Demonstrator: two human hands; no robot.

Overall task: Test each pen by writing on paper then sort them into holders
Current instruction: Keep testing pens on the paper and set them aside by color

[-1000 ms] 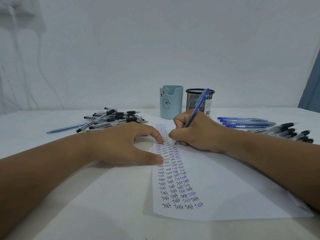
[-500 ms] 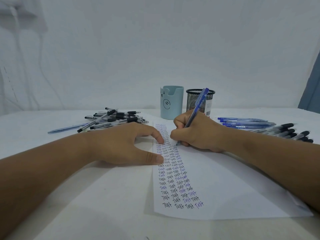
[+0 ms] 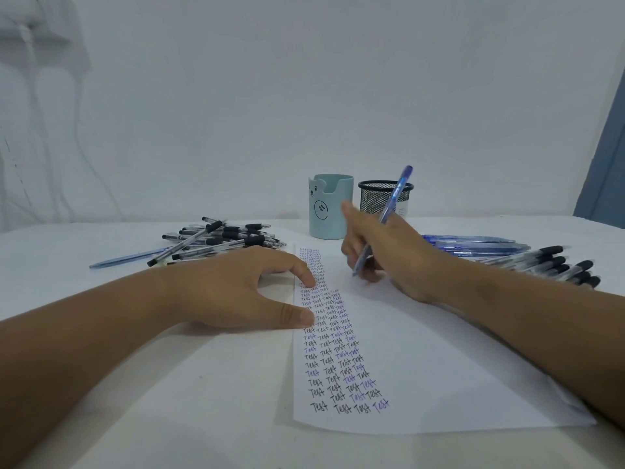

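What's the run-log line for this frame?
right hand: grips blue pen, tip off paper | left hand: presses paper | both holders: no pens visible

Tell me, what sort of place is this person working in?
Probably a plain indoor desk or worktable set against a bare white wall, not a shop or classroom. The signs: a white table with heaps of pens, a sheet of paper filled with test scribbles, and two pen holders.

matt paper sheet (image 3: 439, 367), black wire-mesh holder (image 3: 375, 198), smooth plastic holder (image 3: 329, 218).
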